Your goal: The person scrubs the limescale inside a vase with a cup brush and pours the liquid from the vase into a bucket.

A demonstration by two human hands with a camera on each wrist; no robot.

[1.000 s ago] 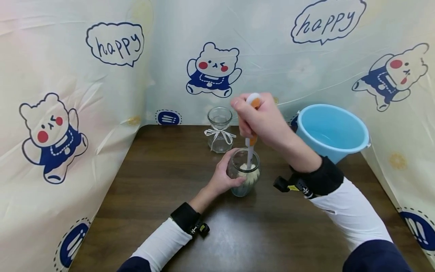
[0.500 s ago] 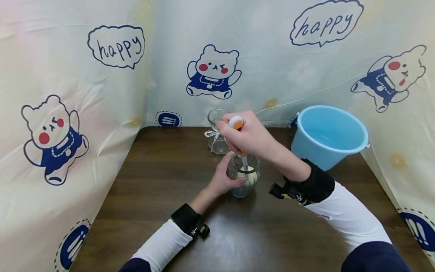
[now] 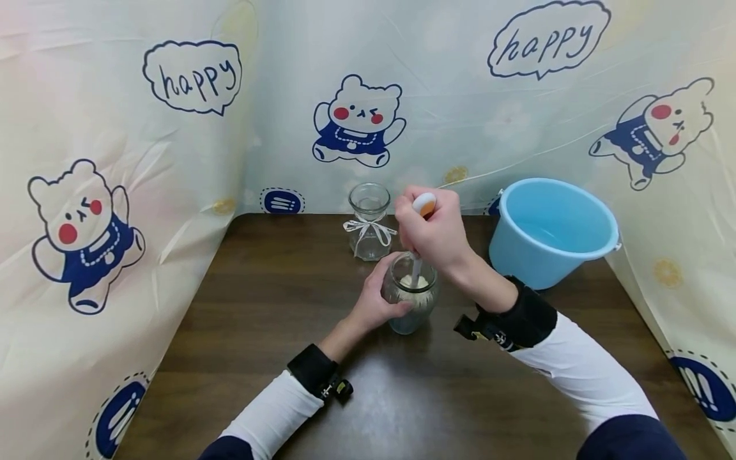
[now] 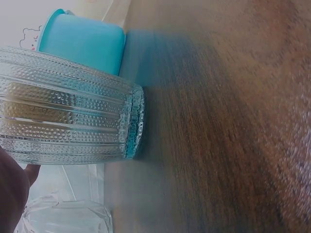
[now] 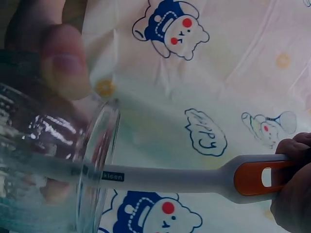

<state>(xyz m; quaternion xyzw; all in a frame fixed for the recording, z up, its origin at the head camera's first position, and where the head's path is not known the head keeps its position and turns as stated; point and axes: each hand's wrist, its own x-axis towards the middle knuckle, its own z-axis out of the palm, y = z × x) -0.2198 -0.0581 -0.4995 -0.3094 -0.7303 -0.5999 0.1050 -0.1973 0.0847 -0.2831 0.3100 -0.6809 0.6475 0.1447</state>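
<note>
My left hand [image 3: 370, 305] grips a ribbed clear glass jar [image 3: 406, 321] round its side, holding it upright on the table. The right hand [image 3: 438, 229] is wrapped round the orange-and-white handle [image 5: 252, 177] of a bottle brush, above the jar mouth. Down through the mouth runs the brush's pale stem [image 5: 170, 178]. Its cream-coloured head [image 3: 415, 284] is inside the jar, and shows as a tan blur through the textured glass in the left wrist view. The thumb [image 5: 65, 63] of the left hand lies near the rim in the right wrist view.
A second glass jar [image 3: 370, 243] with a white bow stands just behind the gripped one. To the right at the back is a light blue bucket [image 3: 520, 252]. A printed curtain [image 3: 276, 128] surrounds the dark wooden table [image 3: 253, 294].
The right hand and brush first dropped lower and swung left over the jar, then shifted back to the right. The left hand and jar have stayed in place.
</note>
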